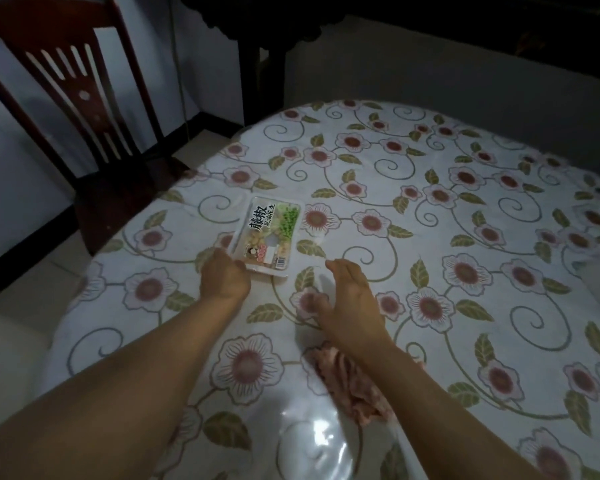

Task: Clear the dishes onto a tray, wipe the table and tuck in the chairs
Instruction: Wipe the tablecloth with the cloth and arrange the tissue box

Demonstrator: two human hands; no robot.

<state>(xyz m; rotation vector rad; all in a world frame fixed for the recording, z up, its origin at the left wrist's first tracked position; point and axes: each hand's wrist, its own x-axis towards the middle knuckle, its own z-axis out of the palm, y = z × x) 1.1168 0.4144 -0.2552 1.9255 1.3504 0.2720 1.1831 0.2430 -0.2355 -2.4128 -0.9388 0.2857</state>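
Pink cloth [352, 386] partly under forearm

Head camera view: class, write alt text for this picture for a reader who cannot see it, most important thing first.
A person's left hand grips the near corner of a sealed snack tray on a floral tablecloth, while the right hand hovers open beside it. A pink cloth lies under the right forearm, and a dark wooden chair stands at the table's far left.
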